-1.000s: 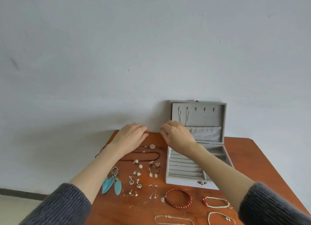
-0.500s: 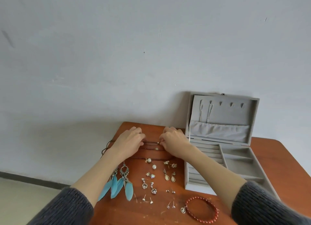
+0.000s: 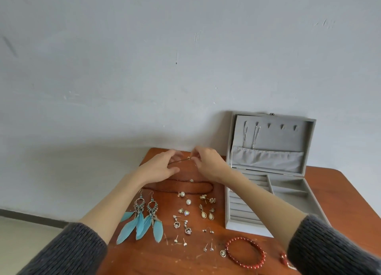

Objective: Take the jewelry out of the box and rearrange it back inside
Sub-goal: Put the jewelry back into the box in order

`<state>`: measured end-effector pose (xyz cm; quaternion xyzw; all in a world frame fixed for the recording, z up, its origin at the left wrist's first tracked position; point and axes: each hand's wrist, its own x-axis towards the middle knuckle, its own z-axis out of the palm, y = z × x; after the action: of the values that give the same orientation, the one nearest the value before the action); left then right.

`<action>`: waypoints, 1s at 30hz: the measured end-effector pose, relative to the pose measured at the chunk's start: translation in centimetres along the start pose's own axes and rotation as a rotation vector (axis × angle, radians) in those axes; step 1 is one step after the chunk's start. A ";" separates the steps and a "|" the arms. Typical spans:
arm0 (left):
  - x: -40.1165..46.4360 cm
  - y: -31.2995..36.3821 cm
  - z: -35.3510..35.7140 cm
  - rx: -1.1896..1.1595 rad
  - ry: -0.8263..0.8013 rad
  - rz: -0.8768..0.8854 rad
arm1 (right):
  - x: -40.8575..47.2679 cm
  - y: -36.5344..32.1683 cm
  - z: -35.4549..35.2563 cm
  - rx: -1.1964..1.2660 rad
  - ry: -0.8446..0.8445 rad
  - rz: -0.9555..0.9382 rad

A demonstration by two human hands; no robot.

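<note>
Hands at far edge of counter (image 3: pixel 340 184), just left of open grey box (image 3: pixel 268 171): left hand (image 3: pixel 158 169) and right hand (image 3: pixel 208 163) each pinching one end of thin cord (image 3: pixel 180 161), lifted off the wood. Dark bead necklace (image 3: pixel 185 189) just below the wrists. Nearer: blue feather earrings (image 3: pixel 142 221), small studs (image 3: pixel 186 213), red bracelet (image 3: pixel 247 252).

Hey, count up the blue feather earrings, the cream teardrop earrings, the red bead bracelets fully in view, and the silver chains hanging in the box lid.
Blue feather earrings: 2
Cream teardrop earrings: 2
Red bead bracelets: 1
Silver chains in the lid: 2
Total: 7
</note>
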<state>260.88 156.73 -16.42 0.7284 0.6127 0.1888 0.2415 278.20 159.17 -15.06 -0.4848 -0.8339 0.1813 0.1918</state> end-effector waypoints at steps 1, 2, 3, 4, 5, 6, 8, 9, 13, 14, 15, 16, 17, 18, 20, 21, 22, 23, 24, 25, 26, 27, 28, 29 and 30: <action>-0.2 0.6 -0.2 -0.075 -0.028 0.006 | -0.1 -0.6 -0.6 0.011 0.011 -0.021; -0.4 1.3 -0.4 -0.116 -0.028 0.027 | -0.3 -1.1 -1.3 0.026 0.021 -0.040; -0.7 2.0 -0.6 -0.130 0.005 0.052 | -0.5 -1.6 -2.1 0.042 0.032 -0.054; -1.0 2.8 -1.0 -0.135 0.054 0.064 | -0.8 -1.9 -2.9 0.057 0.049 -0.064; -1.4 3.7 -1.6 -0.132 0.103 0.077 | -1.1 -2.1 -3.7 0.065 0.072 -0.068; -1.8 4.5 -2.2 -0.129 0.145 0.088 | -1.5 -2.2 -4.5 0.072 0.096 -0.065; -2.7 6.0 -3.5 -0.161 0.182 0.120 | -2.2 -2.0 -5.9 0.086 0.142 -0.041; -3.1 6.8 -4.2 -0.176 0.182 0.133 | -2.7 -1.7 -6.6 0.102 0.157 -0.020; -4.2 9.8 -5.9 -0.280 0.202 0.167 | -4.7 -0.3 -8.6 0.333 0.161 0.090; -4.3 10.5 -5.9 -0.300 0.216 0.176 | -5.3 0.1 -9.0 0.455 0.149 0.109; -4.5 11.4 -5.9 -0.309 0.216 0.190 | -5.9 0.4 -9.4 0.590 0.129 0.125; -4.5 12.2 -5.8 -0.320 0.201 0.205 | -6.4 0.7 -9.8 0.722 0.100 0.140; -4.6 13.0 -5.6 -0.334 0.177 0.223 | -6.9 1.0 -10.1 0.828 0.067 0.152; -4.5 13.8 -5.3 -0.341 0.151 0.235 | -7.4 1.3 -10.3 0.899 0.041 0.164; -4.4 15.7 -4.9 -0.330 0.107 0.250 | -8.1 1.8 -10.7 0.958 0.004 0.177; -4.2 16.6 -4.7 -0.324 0.089 0.258 | -8.5 2.0 -10.8 0.968 -0.009 0.174; -4.0 17.5 -4.5 -0.318 0.078 0.268 | -8.8 2.2 -11.0 0.990 -0.014 0.168; -3.8 18.5 -4.3 -0.311 0.073 0.278 | -9.1 2.4 -11.2 1.027 -0.012 0.159; -3.5 19.3 -4.2 -0.299 0.075 0.283 | -9.4 2.7 -11.5 1.079 -0.010 0.150; -3.3 20.1 -4.1 -0.281 0.081 0.290 | -9.5 2.9 -11.7 1.132 -0.010 0.138; -3.0 20.7 -3.9 -0.256 0.087 0.295 | -9.7 3.2 -12.0 1.175 -0.016 0.124; -2.6 21.3 -3.7 -0.226 0.092 0.302 | -9.9 3.4 -12.3 1.200 -0.025 0.112; -2.2 21.6 -3.5 -0.196 0.103 0.299 | -10.1 3.6 -12.6 1.211 -0.033 0.107; -1.8 22.0 -3.3 -0.173 0.116 0.294 | -10.2 3.9 -12.9 1.214 -0.035 0.113; -1.5 22.2 -3.1 -0.155 0.133 0.287 | -10.4 4.2 -13.3 1.211 -0.030 0.128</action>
<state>276.67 152.70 -0.94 0.7737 0.5005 0.3157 0.2264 292.63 153.55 -7.14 -0.3361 -0.5542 0.6413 0.4106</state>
